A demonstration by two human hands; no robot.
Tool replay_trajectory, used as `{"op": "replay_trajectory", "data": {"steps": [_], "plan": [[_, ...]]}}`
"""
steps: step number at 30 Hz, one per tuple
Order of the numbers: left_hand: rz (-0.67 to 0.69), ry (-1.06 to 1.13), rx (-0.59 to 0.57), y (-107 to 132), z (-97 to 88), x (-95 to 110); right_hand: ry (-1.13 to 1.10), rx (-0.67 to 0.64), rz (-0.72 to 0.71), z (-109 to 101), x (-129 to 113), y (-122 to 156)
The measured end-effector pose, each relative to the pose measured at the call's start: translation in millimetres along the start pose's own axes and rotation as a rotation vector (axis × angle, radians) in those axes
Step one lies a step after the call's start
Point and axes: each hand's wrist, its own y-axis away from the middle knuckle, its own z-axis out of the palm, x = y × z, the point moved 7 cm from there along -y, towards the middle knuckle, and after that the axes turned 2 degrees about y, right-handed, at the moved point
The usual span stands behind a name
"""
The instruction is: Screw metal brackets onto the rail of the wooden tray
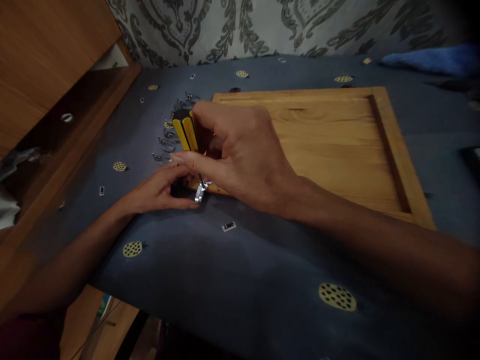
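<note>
Right hand (243, 155) has its fingers wrapped tight around a chunky yellow-and-black screwdriver (186, 132), handle leaning up and left, metal shaft running down to a small shiny metal clip-like piece (200, 193). That clip sits at the near edge of a flat wooden panel with a raised border (403, 155), close to its near left corner. Left hand (153, 190) has thumb and index spread, thumb tip right up against the clip; the other fingertips are hidden, so can't tell if it's actually pinching it.

Moving out, there's a bunch of thin silvery metal hooks (166, 144) strung along the panel's left side, partly behind the screwdriver. It's all on a worktop with a grey-blue pineapple-print cover (262, 265). Fluffy blue cloth (435, 60) in the far right corner, brown wooden cabinet (48, 55) along the left edge, damask-patterned wall (240, 30) behind the far edge.
</note>
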Motion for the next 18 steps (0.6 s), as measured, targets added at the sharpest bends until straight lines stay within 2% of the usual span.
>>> {"op": "replay_trajectory", "data": {"steps": [10,18], "plan": [[-0.011,-0.01,0.003,0.1,0.0,-0.5,-0.14,-0.006,-0.134,-0.8,-8.6,-0.9],[0.008,0.018,-0.003,0.6,0.3,2.3,-0.176,0.007,-0.175,-6.3,-12.7,1.8]]}}
